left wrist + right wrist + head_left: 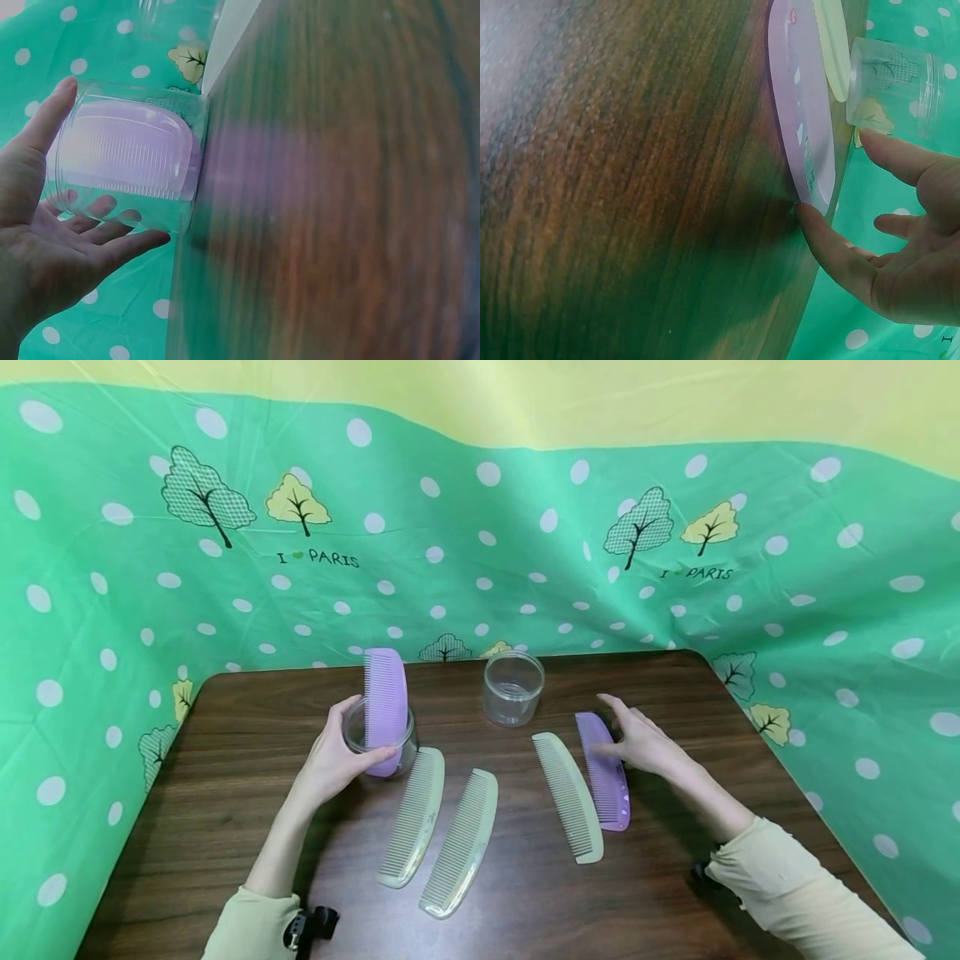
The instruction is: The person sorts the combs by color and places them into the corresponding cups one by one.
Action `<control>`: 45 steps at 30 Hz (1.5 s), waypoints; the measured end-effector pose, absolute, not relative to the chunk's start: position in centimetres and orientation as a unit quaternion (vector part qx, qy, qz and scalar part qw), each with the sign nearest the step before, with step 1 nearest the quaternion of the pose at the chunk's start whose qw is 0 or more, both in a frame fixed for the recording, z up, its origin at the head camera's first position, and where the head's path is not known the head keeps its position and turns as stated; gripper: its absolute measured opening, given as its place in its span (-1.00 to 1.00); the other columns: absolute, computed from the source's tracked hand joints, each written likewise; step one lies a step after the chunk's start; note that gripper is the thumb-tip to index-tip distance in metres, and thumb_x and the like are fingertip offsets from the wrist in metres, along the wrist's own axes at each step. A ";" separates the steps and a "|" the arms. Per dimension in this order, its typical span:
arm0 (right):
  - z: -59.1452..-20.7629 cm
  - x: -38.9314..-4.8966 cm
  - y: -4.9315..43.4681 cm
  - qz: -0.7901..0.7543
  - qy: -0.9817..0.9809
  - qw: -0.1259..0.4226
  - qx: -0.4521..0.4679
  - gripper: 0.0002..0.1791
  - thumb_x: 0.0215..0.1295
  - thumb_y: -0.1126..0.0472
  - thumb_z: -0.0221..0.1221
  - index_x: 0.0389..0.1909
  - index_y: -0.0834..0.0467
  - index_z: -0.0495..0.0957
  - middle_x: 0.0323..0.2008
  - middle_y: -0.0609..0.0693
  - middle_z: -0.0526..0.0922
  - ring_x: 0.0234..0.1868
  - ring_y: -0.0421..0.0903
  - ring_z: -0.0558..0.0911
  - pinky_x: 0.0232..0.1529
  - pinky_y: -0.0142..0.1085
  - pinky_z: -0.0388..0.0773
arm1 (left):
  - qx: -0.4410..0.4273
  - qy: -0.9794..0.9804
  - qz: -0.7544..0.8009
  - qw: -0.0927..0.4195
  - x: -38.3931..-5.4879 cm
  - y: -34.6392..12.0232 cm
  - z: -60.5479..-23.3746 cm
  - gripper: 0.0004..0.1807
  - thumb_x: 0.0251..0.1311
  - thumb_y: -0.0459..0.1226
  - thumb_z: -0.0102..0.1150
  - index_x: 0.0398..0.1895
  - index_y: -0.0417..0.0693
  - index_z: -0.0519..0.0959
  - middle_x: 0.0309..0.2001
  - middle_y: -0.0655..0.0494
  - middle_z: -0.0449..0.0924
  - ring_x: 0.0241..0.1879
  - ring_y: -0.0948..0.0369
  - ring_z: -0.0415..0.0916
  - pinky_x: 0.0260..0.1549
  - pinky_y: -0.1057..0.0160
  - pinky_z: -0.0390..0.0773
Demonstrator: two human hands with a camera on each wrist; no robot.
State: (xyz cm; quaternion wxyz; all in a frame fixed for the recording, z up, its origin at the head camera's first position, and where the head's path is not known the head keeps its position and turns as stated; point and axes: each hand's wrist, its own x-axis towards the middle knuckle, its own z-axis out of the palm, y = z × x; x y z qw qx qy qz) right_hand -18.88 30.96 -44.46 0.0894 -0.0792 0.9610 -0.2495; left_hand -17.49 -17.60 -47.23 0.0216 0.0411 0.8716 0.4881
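A clear jar [409, 745] stands on the left of the table, and my left hand [333, 760] grips its side with thumb and fingers around it. Inside it a purple comb [386, 693] stands upright, its upper part above the rim. On the right, my right hand [643, 743] hovers at the far end of a second purple comb [609, 789] that lies flat. Its thumb and fingers are spread on either side of that comb; in the right wrist view one fingertip [806, 214] is at the comb's end, and whether it touches is unclear.
Two pale green combs [416, 818] [461, 847] lie side by side in the middle. Another pale green comb [567, 797] lies just left of the flat purple one. A second clear jar [513, 693] stands near the back edge, before a green dotted cloth [465, 510].
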 end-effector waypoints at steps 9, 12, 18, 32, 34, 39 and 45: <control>-44.5 -18.8 30.6 -0.229 0.966 0.083 -0.082 0.07 0.18 -0.03 0.48 0.57 0.19 0.09 0.04 0.44 0.60 0.06 0.27 0.56 -0.06 0.09 0.58 | 0.044 0.869 0.493 0.021 -17.4 -17.6 -47.1 0.19 0.03 0.05 0.57 0.61 0.05 0.00 0.55 -0.19 0.21 0.54 -0.12 0.19 0.44 -0.27 0.25; -44.5 -18.8 30.6 -0.231 0.966 0.087 -0.079 0.09 0.17 -0.04 0.49 0.57 0.19 0.08 0.03 0.44 0.58 0.01 0.24 0.56 -0.15 0.01 0.63 | 0.042 0.864 0.502 0.022 -17.3 -17.4 -47.1 0.19 0.04 0.03 0.57 0.62 0.07 -0.02 0.55 -0.17 0.21 0.54 -0.11 0.19 0.45 -0.25 0.25; -44.6 -18.5 30.7 -0.210 0.971 0.081 -0.074 0.10 0.12 -0.05 0.51 0.56 0.18 0.10 0.01 0.42 0.57 -0.01 0.23 0.56 -0.16 0.02 0.60 | 0.036 0.857 0.513 0.023 -17.0 -16.7 -47.1 0.20 0.06 0.04 0.56 0.64 0.08 -0.03 0.58 -0.13 0.17 0.57 -0.08 0.16 0.49 -0.23 0.21; -44.7 -18.0 30.6 -0.203 0.968 0.144 -0.029 0.20 0.02 -0.05 0.58 0.56 0.21 0.07 0.21 0.58 0.33 -0.10 0.29 0.58 -0.43 -0.13 0.67 | 0.046 0.863 0.503 0.016 -16.5 -15.7 -47.2 0.16 0.06 0.04 0.55 0.63 0.10 0.03 0.56 -0.14 0.18 0.55 -0.09 0.18 0.46 -0.26 0.23; -44.8 -18.0 30.5 -0.219 0.963 0.157 -0.023 0.20 0.04 -0.01 0.57 0.56 0.22 0.04 0.21 0.59 0.29 -0.12 0.30 0.58 -0.52 -0.19 0.67 | 0.046 0.862 0.504 0.023 -16.5 -15.6 -47.2 0.15 0.06 0.03 0.55 0.63 0.13 0.03 0.56 -0.13 0.19 0.54 -0.09 0.20 0.46 -0.26 0.24; -45.3 -18.3 30.4 -0.238 0.956 0.173 -0.013 0.19 0.07 0.04 0.55 0.57 0.24 0.01 0.22 0.58 0.26 -0.08 0.30 0.58 -0.53 -0.20 0.70 | 0.041 0.862 0.505 0.029 -16.5 -15.4 -46.9 0.15 0.05 0.05 0.56 0.63 0.18 0.04 0.55 -0.09 0.22 0.52 -0.07 0.24 0.45 -0.25 0.25; -45.3 -18.4 30.2 -0.232 0.956 0.179 -0.010 0.19 0.09 0.04 0.55 0.58 0.27 0.00 0.23 0.57 0.28 -0.01 0.33 0.57 -0.50 -0.21 0.71 | 0.033 0.867 0.495 0.033 -16.5 -15.5 -46.8 0.17 0.04 0.08 0.55 0.64 0.17 0.04 0.58 -0.04 0.17 0.54 -0.07 0.20 0.45 -0.27 0.24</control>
